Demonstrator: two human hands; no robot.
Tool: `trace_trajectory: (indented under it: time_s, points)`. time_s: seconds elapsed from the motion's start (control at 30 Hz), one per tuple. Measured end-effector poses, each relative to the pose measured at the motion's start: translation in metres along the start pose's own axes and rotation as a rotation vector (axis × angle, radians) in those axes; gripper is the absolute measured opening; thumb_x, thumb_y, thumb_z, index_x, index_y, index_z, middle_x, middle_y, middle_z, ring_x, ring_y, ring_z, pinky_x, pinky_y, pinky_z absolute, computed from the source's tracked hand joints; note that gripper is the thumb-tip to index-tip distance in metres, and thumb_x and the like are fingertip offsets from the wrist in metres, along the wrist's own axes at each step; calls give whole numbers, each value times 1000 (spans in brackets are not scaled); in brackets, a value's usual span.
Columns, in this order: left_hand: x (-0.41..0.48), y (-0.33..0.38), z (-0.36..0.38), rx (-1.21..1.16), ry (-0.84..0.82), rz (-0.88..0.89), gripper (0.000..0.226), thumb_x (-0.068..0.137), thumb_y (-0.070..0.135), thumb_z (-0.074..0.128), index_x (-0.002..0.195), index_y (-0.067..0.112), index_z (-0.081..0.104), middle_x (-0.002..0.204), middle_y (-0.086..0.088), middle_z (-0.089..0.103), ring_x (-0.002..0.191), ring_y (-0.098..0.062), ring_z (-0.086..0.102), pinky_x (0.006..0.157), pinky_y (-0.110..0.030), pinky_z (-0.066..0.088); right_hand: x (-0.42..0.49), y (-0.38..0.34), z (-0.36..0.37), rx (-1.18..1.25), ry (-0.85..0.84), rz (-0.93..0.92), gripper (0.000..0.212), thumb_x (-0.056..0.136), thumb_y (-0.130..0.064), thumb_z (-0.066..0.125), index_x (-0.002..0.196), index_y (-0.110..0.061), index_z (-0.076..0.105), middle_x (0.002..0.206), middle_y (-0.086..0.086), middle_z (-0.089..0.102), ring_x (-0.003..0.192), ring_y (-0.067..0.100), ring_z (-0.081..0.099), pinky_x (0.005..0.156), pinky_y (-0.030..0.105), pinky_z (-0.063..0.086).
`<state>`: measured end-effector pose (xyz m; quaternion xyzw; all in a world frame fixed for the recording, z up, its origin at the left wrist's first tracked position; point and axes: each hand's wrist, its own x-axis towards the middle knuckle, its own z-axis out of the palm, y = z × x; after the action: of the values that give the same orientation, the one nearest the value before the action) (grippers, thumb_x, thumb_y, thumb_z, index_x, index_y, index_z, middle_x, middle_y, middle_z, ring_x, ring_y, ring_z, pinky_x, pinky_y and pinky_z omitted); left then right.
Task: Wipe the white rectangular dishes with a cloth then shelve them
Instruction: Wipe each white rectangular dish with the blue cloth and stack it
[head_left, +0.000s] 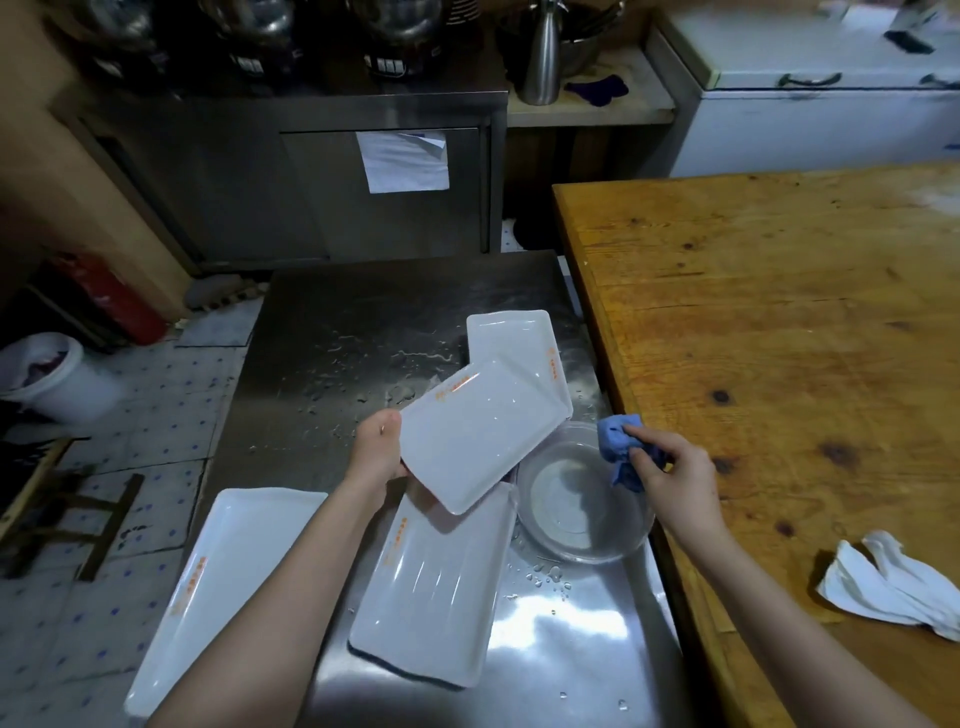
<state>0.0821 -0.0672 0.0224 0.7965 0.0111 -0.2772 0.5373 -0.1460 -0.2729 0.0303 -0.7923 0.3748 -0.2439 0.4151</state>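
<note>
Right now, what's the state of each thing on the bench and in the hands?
Steel table: wet, droplets scattered.
Lifted dish: tilted, raised off it.
Left grip: holds that dish by its edge.
Blue cloth: bunched, not touching any dish.
Right grip: pinches the cloth.
Far dish: flat, partly hidden behind the raised one.
Near dish: flat, face up.
Left dish: flat, forearm across it.
Clear bowl: upright.
</note>
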Motion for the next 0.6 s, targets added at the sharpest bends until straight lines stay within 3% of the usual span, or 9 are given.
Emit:
trace_trajectory:
  time_s: [0.2,0.3,0.43,0.6]
  points:
    - [-23,4,-17,146,-91,97,33,103,21,33,83,9,56,69,-6,53,61,-16,45,52,-25,30,-13,-5,0,7,7,-45,27,84,4,61,106,-10,69,88,7,62,73,4,51,64,6,40]
    - [-37,10,-20,192,-103,154,37,103,22,35,73,8,51,65,-6,50,59,-16,43,51,-24,29,-22,-9,0,30,-12,-39,27,84,4,60,107,-9,69,90,8,62,75,3,52,65,3,40]
    - [-48,16,-24,223,-97,192,42,102,27,37,90,-8,57,77,-17,55,69,-25,49,54,-28,33,-33,-15,-2,51,-26,-29,27,85,2,60,108,-11,68,90,4,61,76,3,53,67,8,44]
    - [-58,20,-29,201,-95,173,39,102,29,41,101,-4,62,81,-16,60,70,-21,53,54,-25,34,-40,-21,-3,67,-31,0,28,87,1,59,110,-11,67,85,-6,56,75,3,53,60,8,45]
